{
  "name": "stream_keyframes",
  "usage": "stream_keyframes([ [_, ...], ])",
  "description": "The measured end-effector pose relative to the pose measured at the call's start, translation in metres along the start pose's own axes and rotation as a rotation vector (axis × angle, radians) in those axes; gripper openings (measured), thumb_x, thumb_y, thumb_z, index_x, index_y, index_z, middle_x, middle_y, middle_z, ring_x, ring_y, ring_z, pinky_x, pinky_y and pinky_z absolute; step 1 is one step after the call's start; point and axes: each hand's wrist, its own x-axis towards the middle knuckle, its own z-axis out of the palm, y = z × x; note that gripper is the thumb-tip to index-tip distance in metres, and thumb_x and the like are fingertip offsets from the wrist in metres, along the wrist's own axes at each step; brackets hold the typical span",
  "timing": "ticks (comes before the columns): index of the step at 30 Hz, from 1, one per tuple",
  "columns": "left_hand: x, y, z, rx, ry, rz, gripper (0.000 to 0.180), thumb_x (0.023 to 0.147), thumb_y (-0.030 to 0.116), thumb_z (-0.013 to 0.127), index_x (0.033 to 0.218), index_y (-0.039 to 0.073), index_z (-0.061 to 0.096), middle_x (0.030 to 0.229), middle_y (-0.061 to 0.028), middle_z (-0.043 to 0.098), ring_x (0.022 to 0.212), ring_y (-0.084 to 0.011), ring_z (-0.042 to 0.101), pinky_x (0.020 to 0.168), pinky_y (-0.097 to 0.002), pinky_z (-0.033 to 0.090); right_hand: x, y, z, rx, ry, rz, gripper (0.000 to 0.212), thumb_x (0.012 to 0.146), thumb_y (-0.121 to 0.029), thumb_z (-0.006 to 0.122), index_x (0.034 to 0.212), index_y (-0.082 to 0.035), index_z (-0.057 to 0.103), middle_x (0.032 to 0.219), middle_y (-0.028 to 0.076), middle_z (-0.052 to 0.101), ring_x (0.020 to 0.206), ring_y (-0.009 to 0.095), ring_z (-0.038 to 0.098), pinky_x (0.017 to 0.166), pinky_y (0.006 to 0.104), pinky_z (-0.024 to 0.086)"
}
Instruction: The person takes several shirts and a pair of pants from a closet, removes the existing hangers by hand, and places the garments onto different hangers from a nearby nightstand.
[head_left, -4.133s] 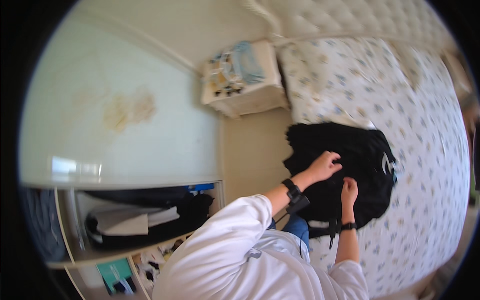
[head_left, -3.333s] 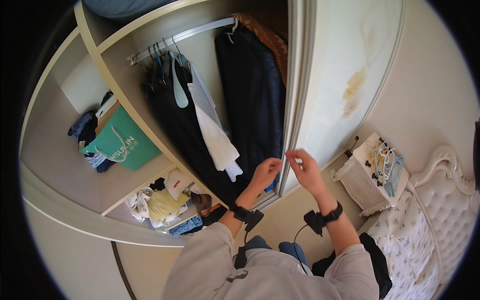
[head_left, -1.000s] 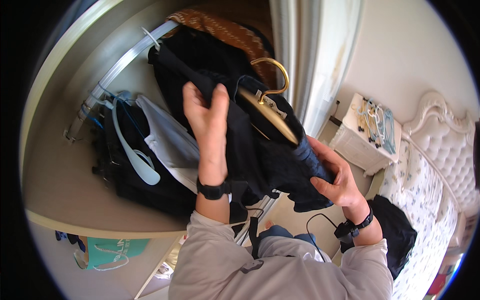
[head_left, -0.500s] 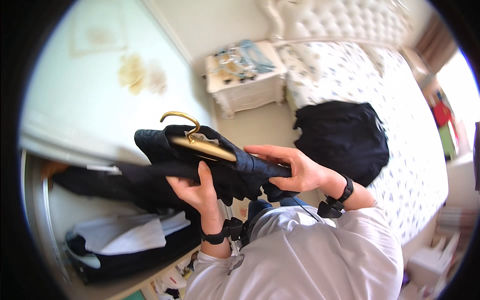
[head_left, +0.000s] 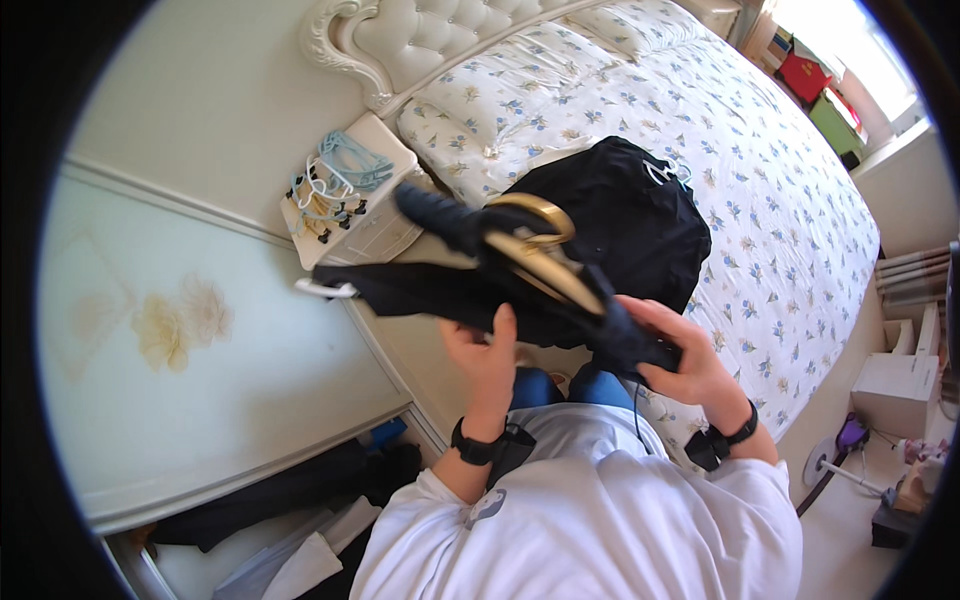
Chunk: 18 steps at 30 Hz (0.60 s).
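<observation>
— Okay, I'm on the head view; how do you read the right hand (head_left: 690, 360)?

— Thumb and fingers closed, clamped on one shoulder of a navy garment (head_left: 640, 342). It's blurred, but I can make out a gold hanger (head_left: 547, 272) inside it, hooked end curling up at the collar.

— And the left hand (head_left: 484, 370)?

— Half curled, thumb raised, and I see it has hold of a black garment (head_left: 430, 288) right beside the navy one. How tight, I can't tell.

— I've got a white hanger (head_left: 325, 289) poking out at that garment's left end. Where's the bundle?

— Up in the air in front of the person's waist, left of the flowered bed (head_left: 790, 230). Black clothes (head_left: 640, 210) lie spread on the bed just beyond, and I spot white hooks (head_left: 668, 172) at their far right edge.

— Further left I have a nightstand (head_left: 378, 240), with hangers (head_left: 355, 165) heaped on top. At lower left, white clothing (head_left: 310, 565) shows below the sliding door (head_left: 280, 340).
</observation>
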Motion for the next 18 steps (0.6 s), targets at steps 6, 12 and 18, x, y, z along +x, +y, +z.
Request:
stream_keyframes([
  [6,0.044,-0.055,0.113,-0.076,-0.282,-0.014,0.038,0.084,0.003,0.066,0.116,-0.001,0.046,0.107,-0.007,0.056,0.096,-0.0143,0.056,0.085,-0.0279,0.045,-0.093,-0.004,-0.063,-0.138,0.758,0.145,0.072,0.071,-0.016,0.07,0.133,0.009,0.044,0.128,0.014,0.053,0.122,0.02,0.048,0.103,0.032,0.035],
  [12,0.086,-0.168,0.224,0.106,-0.46,0.029,0.028,0.082,0.011,0.069,0.09,-0.002,0.045,0.078,-0.0078,0.054,0.072,-0.0145,0.052,0.064,-0.0299,0.044,-0.183,-0.052,-0.043,-0.435,1.393,0.158,0.079,0.072,-0.02,0.073,0.136,0.009,0.037,0.133,0.021,0.047,0.123,0.029,0.047,0.105,0.0376,0.033],
  [18,0.096,-0.289,0.303,0.398,-0.755,-0.092,0.051,0.077,0.023,0.077,0.11,-0.005,0.049,0.095,-0.0145,0.058,0.077,-0.0234,0.059,0.069,-0.0339,0.049,-0.21,-0.07,-0.015,-0.622,1.577,0.159,0.074,0.075,-0.024,0.07,0.136,0.005,0.038,0.136,0.017,0.045,0.126,0.028,0.044,0.108,0.038,0.03],
])
